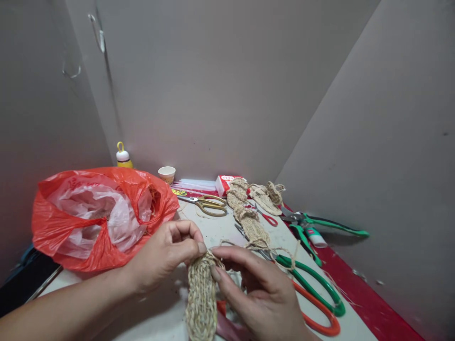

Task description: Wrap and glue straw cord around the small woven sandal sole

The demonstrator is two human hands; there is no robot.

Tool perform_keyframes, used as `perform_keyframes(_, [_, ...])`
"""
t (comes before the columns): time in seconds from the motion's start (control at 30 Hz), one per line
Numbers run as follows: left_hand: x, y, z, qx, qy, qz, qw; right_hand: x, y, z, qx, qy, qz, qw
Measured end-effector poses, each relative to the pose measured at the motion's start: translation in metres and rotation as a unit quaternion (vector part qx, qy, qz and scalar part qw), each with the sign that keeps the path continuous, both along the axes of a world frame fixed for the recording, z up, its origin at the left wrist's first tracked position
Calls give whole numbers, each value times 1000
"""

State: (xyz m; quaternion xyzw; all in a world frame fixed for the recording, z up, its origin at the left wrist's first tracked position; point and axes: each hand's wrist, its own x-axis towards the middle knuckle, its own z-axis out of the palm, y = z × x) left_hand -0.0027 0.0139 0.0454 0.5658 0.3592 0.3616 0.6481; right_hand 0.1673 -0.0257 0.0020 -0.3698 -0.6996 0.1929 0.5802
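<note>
My left hand (167,253) pinches the top end of a small woven straw sandal sole (201,298), thumb and fingers closed on it. My right hand (259,293) is beside it, thumb and forefinger closed on the straw cord (245,246) that runs off the sole's top toward the right. The sole lies lengthwise toward me over the white table (220,232).
A red plastic bag (99,213) with clear plastic inside sits left. Gold scissors (208,204), more woven straw sandals (250,225), green-handled pliers (313,279), orange-handled pliers (320,317), green cutters (320,222), a paper cup (167,174), a yellow bottle (123,157) and a red box (223,182) lie behind.
</note>
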Motion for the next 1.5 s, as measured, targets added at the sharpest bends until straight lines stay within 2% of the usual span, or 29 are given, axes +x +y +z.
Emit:
perform_keyframes(0.33, [4, -3, -3, -20, 20, -3, 1000, 0, -3, -2, -2, -24, 4, 1000])
perform_keyframes(0.53, [0, -4, 1, -24, -32, -3, 999, 0, -1, -1, -31, 37, -27, 998])
perform_keyframes(0.67, [-1, -10, 1, 123, 61, 60, 989, 2, 0, -4, -12, 36, -60, 997])
perform_keyframes(0.9, [2, -18, -7, 340, 135, 123, 923, 0, -3, -5, 13, 18, -83, 996])
perform_keyframes(1.07, [2, -22, -6, 413, 173, 114, 887, -3, -4, -7, 24, 15, -71, 997])
perform_keyframes(1.17, [3, -22, -7, 422, 182, 120, 880, -4, -3, -8, 12, 22, -46, 999])
perform_keyframes(1.27, [3, -21, -8, 400, 195, 131, 886, -6, -1, -4, 11, 19, -26, 999])
perform_keyframes(1.37, [2, -19, -7, 356, 197, 129, 904, -5, -1, 0, 38, -2, -28, 999])
perform_keyframes(1.5, [2, -18, -3, 262, 169, 103, 944, -2, -2, 3, 86, -49, -46, 994])
